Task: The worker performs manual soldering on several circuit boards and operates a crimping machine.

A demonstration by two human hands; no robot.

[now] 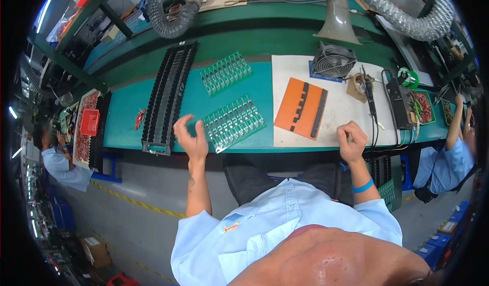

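Observation:
My left hand (pixel 192 138) is raised at the bench's front edge, thumb and fingers apart, with nothing seen in it. Just right of it lies a green circuit board panel (pixel 235 123) with rows of small parts; I cannot tell whether they touch. A second green panel (pixel 226 74) lies farther back. To the left stands a long black slotted rack (pixel 170 95). My right hand (pixel 351 139) is curled closed at the front edge of a white mat (pixel 333 139). Whatever it may hold is hidden. Left of that hand, an orange plate (pixel 311 107) with black strips lies on the mat.
A soldering iron (pixel 370 95), a black control box (pixel 399 102) and a small fan (pixel 333 60) stand at the right. Small red parts (pixel 139 119) lie left of the rack. Extraction ducts (pixel 338 18) hang behind. Co-workers sit at left (pixel 63 163) and right (pixel 448 166).

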